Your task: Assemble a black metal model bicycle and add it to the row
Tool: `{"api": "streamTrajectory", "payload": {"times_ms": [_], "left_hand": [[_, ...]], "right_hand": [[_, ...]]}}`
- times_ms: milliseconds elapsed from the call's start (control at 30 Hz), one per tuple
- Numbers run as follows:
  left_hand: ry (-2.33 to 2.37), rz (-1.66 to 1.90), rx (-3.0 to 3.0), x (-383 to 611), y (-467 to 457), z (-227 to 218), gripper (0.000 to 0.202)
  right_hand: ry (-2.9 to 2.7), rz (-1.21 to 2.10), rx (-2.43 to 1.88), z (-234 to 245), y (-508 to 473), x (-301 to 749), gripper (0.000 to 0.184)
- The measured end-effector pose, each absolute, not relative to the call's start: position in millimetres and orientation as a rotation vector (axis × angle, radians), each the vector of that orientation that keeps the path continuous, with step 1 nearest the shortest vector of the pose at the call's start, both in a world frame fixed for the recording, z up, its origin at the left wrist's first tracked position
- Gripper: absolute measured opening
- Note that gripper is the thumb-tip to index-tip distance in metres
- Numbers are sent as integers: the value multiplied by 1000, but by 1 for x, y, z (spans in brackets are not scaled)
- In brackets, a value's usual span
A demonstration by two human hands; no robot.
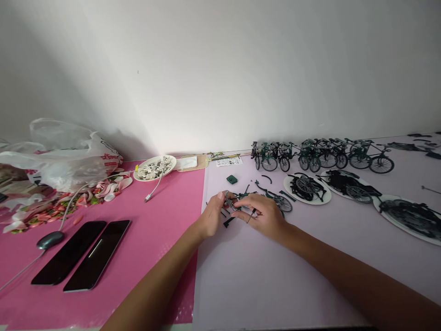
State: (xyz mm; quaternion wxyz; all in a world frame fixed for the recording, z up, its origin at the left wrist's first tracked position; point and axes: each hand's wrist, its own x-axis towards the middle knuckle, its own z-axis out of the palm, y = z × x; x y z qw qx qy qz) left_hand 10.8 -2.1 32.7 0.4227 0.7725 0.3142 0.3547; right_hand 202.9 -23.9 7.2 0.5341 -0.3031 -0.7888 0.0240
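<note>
My left hand (211, 217) is closed, pinching a small grey model bicycle part (230, 201) between thumb and fingers. From the right, my right hand (264, 212) meets it, fingers closed on the same part; its exact shape is partly hidden by my fingers. Around and beneath my hands lie loose dark model bicycle pieces, among them a black piece (228, 222) below the fingers and a spoked wheel (284, 204) just right of my right hand. A dark green block (232, 179) rests a little beyond my fingers.
A row of small model bicycles (327, 156) stands along the wall. White plates of black parts (327, 196) curve away to the right. On the pink side are two phones (98, 255), a mouse-shaped device (50, 240), a cable (155, 187), a bowl of pale pieces (174, 166) and plastic bags (69, 165).
</note>
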Motion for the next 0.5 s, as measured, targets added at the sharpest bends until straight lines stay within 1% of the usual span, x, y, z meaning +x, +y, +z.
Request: {"api": "streamTrajectory", "payload": {"times_ms": [233, 500], "left_hand": [[787, 872, 1899, 12, -2, 31, 74], [790, 859, 1871, 11, 0, 25, 75]], "right_hand": [[-1871, -28, -703, 8, -24, 200, 9], [-1880, -62, -706, 9, -24, 200, 11]]}}
